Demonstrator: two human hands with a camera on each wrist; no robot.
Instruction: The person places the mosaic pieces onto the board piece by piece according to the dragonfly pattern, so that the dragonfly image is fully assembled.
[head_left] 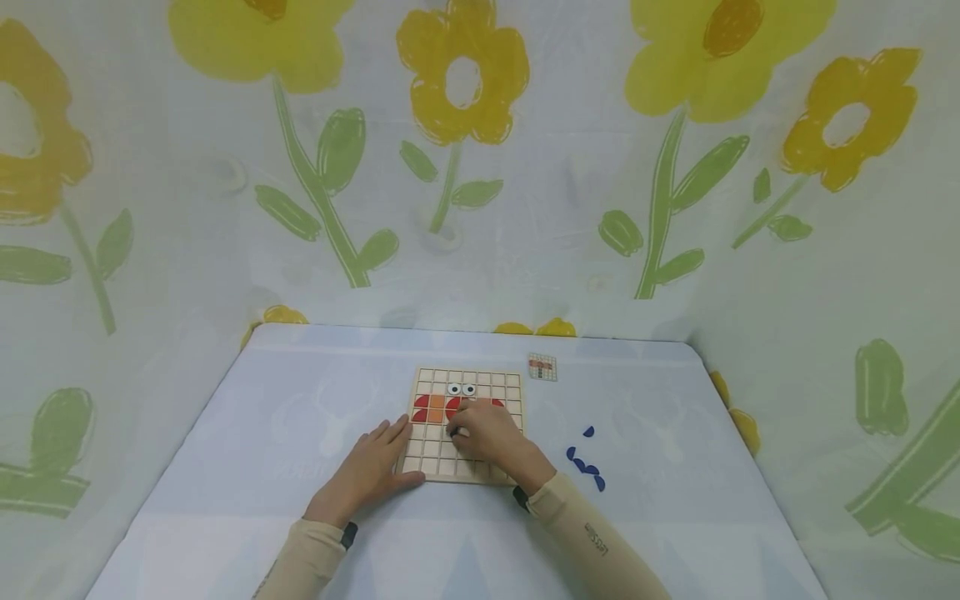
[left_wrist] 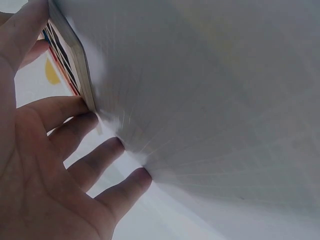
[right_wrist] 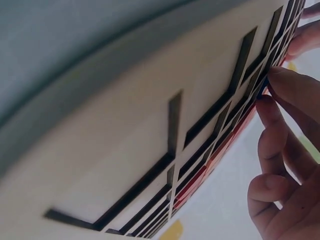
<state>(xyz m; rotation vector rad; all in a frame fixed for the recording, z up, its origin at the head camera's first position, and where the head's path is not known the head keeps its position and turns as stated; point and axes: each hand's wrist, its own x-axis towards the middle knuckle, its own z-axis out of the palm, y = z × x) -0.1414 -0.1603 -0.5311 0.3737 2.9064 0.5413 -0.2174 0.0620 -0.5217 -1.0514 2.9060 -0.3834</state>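
A wooden grid board (head_left: pixel 431 454) lies on the table. Red pieces (head_left: pixel 420 415), an orange piece (head_left: pixel 437 408) and two round eye pieces (head_left: pixel 461 389) sit in its cells. My left hand (head_left: pixel 367 468) steadies the board's left side; fingertips touch its edge in the left wrist view, with the fingers fairly straight. Over the board's middle, my right hand (head_left: pixel 491 435) pinches a small blue piece (right_wrist: pixel 263 86) between thumb and forefinger, close to the grid. Its shape is mostly hidden by the fingers. The same hand covers part of the red row.
Several blue half-round pieces (head_left: pixel 576 461) lie loose on the table right of the board. A small pattern card (head_left: pixel 542 367) lies beyond the board's far right corner. Flower-printed cloth (head_left: pixel 525 208) surrounds the table (head_left: pixel 262 433) at the back and sides.
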